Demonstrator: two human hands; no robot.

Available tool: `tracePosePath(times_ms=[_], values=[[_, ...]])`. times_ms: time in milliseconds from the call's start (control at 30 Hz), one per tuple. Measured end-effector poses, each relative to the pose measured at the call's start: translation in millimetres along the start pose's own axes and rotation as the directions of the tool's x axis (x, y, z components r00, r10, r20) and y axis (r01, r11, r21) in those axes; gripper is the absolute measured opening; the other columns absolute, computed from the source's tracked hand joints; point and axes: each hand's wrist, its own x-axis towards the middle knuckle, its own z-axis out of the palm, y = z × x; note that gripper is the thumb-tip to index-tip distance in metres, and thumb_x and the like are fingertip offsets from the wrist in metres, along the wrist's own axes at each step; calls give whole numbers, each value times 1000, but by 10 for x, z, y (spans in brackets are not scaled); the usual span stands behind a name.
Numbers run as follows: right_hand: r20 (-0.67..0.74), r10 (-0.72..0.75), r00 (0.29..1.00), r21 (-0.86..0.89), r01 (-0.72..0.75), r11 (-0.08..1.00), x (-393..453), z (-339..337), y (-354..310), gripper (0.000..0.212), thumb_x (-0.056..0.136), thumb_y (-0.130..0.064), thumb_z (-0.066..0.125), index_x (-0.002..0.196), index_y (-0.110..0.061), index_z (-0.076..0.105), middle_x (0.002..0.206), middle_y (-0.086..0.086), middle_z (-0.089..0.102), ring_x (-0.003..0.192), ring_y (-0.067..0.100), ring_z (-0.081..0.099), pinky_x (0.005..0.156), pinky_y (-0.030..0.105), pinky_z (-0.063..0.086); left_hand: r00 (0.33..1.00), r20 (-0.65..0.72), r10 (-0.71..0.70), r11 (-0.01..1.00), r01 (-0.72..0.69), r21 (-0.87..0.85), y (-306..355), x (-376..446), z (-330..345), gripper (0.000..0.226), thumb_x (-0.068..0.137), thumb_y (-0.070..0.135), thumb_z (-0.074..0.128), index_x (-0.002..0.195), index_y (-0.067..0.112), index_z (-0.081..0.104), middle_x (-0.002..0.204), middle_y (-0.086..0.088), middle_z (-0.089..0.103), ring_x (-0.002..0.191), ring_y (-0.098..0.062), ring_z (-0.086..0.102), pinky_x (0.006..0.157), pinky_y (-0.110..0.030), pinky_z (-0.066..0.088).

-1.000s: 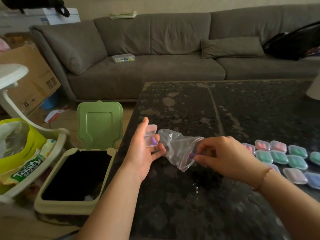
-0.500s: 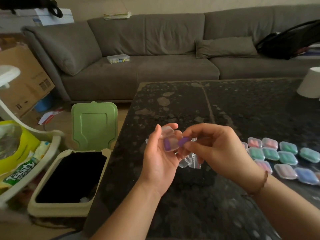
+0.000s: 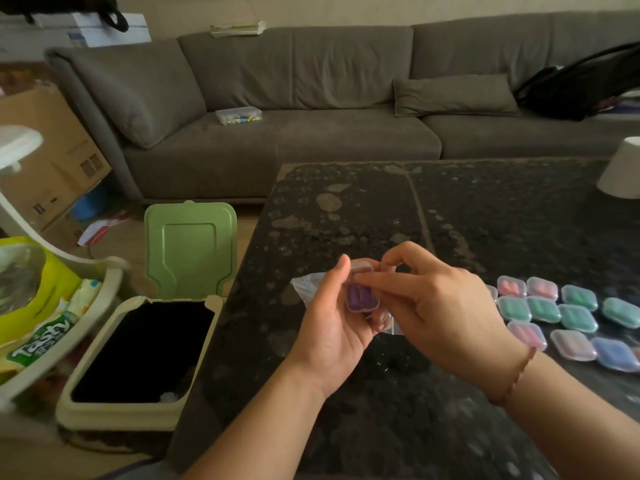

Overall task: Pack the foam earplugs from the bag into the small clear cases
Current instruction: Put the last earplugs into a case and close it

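Cupping a small clear case [image 3: 362, 294] above the table [image 3: 346, 393], the left hand [image 3: 334, 327] grips it; two purple earplugs [image 3: 360, 295] lie inside. Right hand [image 3: 440, 306] pinches the case's raised lid. Behind the hands lies the bag [image 3: 304, 285]. Filled cases [image 3: 568, 313] sit right; beyond, a sofa [image 3: 311, 109].

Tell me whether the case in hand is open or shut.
Open: the clear case shows its lid raised, purple earplugs exposed inside.

Both forearms are bare, no sleeves showing; a thin reddish-brown beaded bracelet [image 3: 516, 377] circles the right wrist.
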Motion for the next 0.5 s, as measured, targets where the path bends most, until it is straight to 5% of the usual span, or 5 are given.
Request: tracePosePath(times_ms=[267,367,500], values=[[75,-25,997,-157,36,987,0,13,5,35,90,-32,49,120,-39,66,99,-6,59,60,16,60,44,14,11,999,-44,7,998,-10,-63,41,-1,-5,51,96,45,49,124,3,56,111,-18,66,75,-15,64,69,-27,47],[100,-81,992,-160,96,982,2,27,46,43,85,-23,62,125,-40,61,103,-4,58,66,17,62,37,17,23,999,-44,17,998,-20,-58,49,4,-18,54,93,46,51,125,3,56,110,-18,66,76,-16,65,71,-28,48],[108,-76,991,-133,90,987,2,21,71,46,89,-27,44,131,-44,54,107,-6,56,65,13,59,32,25,34,999,-25,38,998,-39,-40,63,11,-53,49,95,44,48,122,5,58,110,-19,67,79,-17,67,75,-30,50]])
